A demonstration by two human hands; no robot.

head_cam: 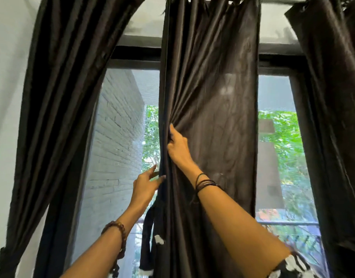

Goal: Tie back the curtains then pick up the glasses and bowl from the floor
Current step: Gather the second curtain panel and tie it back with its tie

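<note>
The right hand (pixel 177 144) pinches a bunch of fabric at the left edge of the middle dark curtain panel (pixel 212 117), which hangs at the frame's centre, while the left hand (pixel 146 185), at seven o'clock from the right, reaches with straight, relaxed fingers to touch that same edge. A tie-back strap (pixel 147 237) dangles at six o'clock below the left hand. The slick fabric could slip from the one-handed pinch and fan out again before the strap goes round it; glasses and bowl are out of view

Both hands (pixel 162 163) on the middle curtain (pixel 212 117) (dark, hanging)
</note>
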